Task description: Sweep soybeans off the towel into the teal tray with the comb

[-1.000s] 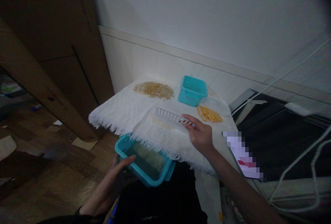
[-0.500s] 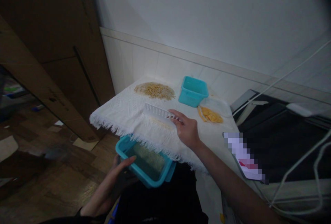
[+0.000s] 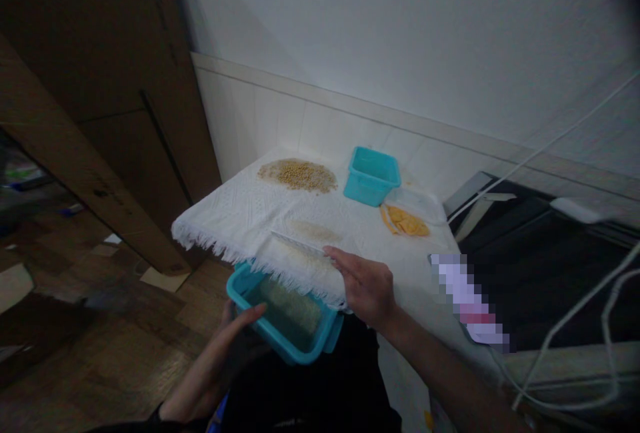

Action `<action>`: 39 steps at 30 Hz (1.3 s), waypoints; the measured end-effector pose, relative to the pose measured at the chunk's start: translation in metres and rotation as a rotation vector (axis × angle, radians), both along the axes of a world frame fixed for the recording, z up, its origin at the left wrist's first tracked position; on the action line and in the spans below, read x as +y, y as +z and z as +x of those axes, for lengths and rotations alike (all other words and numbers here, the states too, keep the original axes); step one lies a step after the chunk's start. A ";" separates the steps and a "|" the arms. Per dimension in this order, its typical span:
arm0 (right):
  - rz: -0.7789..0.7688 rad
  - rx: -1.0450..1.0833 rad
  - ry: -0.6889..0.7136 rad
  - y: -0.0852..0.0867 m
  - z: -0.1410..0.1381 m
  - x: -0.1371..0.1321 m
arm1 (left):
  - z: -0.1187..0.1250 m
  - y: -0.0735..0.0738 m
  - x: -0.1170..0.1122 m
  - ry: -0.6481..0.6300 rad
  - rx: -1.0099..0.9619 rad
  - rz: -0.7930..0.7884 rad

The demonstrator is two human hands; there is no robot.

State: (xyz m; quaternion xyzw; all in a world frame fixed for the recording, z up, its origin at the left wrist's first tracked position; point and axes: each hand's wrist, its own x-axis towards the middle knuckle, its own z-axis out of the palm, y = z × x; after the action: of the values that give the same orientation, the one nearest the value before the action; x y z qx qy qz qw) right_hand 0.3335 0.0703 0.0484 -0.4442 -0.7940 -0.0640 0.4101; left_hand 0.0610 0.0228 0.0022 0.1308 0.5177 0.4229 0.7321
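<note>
My left hand (image 3: 227,339) grips the left side of a teal plastic box (image 3: 237,293), its thumb over the rim. Pale grains that look like rice (image 3: 293,309) lie inside this box, which sits under the fringed edge of a white cloth (image 3: 225,209). In my right hand (image 3: 367,283) is a thin white slotted plastic strip (image 3: 297,242), held by its right end low over the cloth near the fringe. More pale grains (image 3: 315,229) lie on the cloth just behind the strip. The box's far rim is partly hidden by the fringe.
A heap of yellowish beans (image 3: 300,176) lies at the back of the cloth. Beside it stands a second teal box (image 3: 373,179), near a yellow cloth (image 3: 405,219). White cables (image 3: 560,333) hang at right by a black case (image 3: 540,266); brown cardboard (image 3: 120,86) stands at left.
My right hand has drawn the slotted strip toward me, down to the cloth's fringed edge, and tilted it flatter. The left hand and its box have barely moved.
</note>
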 end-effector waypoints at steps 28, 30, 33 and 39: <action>0.086 -0.070 -0.235 0.008 0.051 -0.090 | 0.010 -0.004 -0.006 -0.040 -0.022 0.045; 0.091 -0.069 -0.235 0.005 0.053 -0.075 | 0.008 -0.004 -0.005 -0.042 -0.010 0.055; 0.111 -0.105 -0.193 -0.001 0.052 -0.064 | 0.004 -0.002 -0.005 -0.062 -0.010 0.068; 0.173 -0.126 -0.087 0.000 0.032 -0.094 | -0.001 0.003 -0.007 -0.059 -0.028 0.074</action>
State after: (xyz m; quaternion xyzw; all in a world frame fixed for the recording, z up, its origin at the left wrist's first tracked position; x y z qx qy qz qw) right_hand 0.3659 -0.0239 0.0484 -0.4362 -0.7897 -0.1778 0.3931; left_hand 0.0603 0.0161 0.0055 0.1669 0.4872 0.4220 0.7461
